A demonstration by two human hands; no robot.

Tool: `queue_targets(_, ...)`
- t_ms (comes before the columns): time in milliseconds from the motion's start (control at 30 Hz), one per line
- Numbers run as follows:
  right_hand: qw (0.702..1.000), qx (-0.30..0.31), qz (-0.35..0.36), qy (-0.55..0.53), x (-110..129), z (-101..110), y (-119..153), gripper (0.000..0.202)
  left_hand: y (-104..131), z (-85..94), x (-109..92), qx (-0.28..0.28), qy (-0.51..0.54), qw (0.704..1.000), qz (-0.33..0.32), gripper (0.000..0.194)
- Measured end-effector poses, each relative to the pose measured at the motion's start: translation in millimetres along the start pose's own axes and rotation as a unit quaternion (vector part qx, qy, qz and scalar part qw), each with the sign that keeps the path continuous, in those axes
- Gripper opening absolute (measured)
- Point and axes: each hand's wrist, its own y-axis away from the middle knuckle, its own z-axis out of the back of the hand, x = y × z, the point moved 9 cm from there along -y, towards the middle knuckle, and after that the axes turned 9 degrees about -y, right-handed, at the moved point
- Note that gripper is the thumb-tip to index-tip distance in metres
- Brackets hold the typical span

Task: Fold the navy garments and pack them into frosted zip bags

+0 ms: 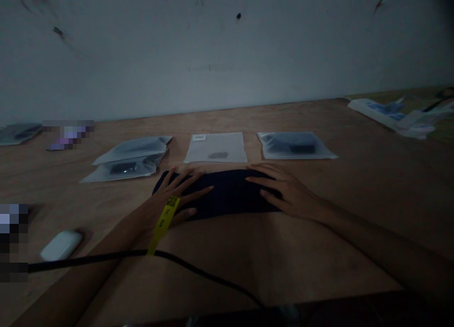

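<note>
A dark blue folded cloth (227, 192) lies flat on the wooden table (220, 260), its long side running left to right. Spread over its left end is my left hand (170, 197), palm down with fingers apart. My right hand (287, 190) rests on the right end in the same way, fingers stretched toward the middle. Neither hand is closed round anything. The cloth's middle shows between them.
Behind the cloth lie translucent bags (131, 152), a white bag (216, 147) and another bag (296, 145). A white case (61, 245) sits at the left. A black cable (202, 272) with a yellow tag (165, 223) crosses the foreground. Plastic wrapping (390, 114) lies far right.
</note>
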Motion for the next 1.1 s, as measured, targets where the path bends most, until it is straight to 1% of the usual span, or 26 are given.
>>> queue_targets(67, 0.997, -0.070, -0.039, 0.003, -10, 13, 0, 0.033, 0, 0.0, 1, 0.002, 0.006, 1.000, 0.005, 0.052)
queue_targets(133, 0.987, -0.132, -0.087, 0.009, -22, 26, 3, 0.026, 0, -0.7, 1, 0.003, 0.000, 1.000, 0.006, 0.052)
queue_targets(200, 0.980, -0.157, -0.124, 0.016, -31, 31, 5, 0.023, 0, -1.7, 1, 0.003, -0.008, 1.000, 0.006, 0.052)
queue_targets(300, 0.972, -0.144, -0.179, 0.041, -40, 31, 8, 0.031, 0, -3.2, 0, 0.001, -0.012, 1.000, 0.005, 0.052)
queue_targets(400, 0.964, -0.128, -0.218, 0.077, -43, 31, 10, 0.041, 0, -5.0, 0, 0.005, -0.016, 1.000, 0.001, 0.054)
queue_targets(567, 0.968, -0.097, -0.213, 0.090, -39, 25, 8, 0.039, 0, -7.7, 2, 0.017, -0.016, 1.000, -0.001, 0.054)
queue_targets(633, 0.971, -0.088, -0.208, 0.081, -39, 22, 7, 0.035, 0, -7.9, 2, 0.016, -0.011, 1.000, -0.001, 0.054)
queue_targets(700, 0.974, -0.094, -0.196, 0.064, -37, 20, 6, 0.029, 0, -7.6, 2, 0.009, -0.005, 1.000, -0.002, 0.054)
queue_targets(833, 0.976, -0.127, -0.175, 0.011, -30, 22, 7, 0.018, 0, -6.8, 0, -0.006, 0.008, 1.000, -0.018, 0.055)
queue_targets(900, 0.975, -0.132, -0.174, -0.035, -31, 21, 7, 0.018, -1, -7.4, 0, -0.001, 0.013, 1.000, -0.021, 0.055)
queue_targets(967, 0.969, -0.139, -0.175, -0.104, -34, 20, 7, 0.022, -1, -6.1, -1, 0.000, 0.023, 1.000, -0.020, 0.054)
queue_targets(1033, 0.950, -0.146, -0.183, -0.206, -39, 19, 6, 0.028, -1, -2.9, -2, -0.002, 0.034, 0.999, -0.021, 0.054)
queue_targets(1100, 0.910, -0.133, -0.207, -0.334, -45, 14, 6, 0.034, -1, 0.6, -5, 0.000, 0.039, 0.999, -0.023, 0.054)
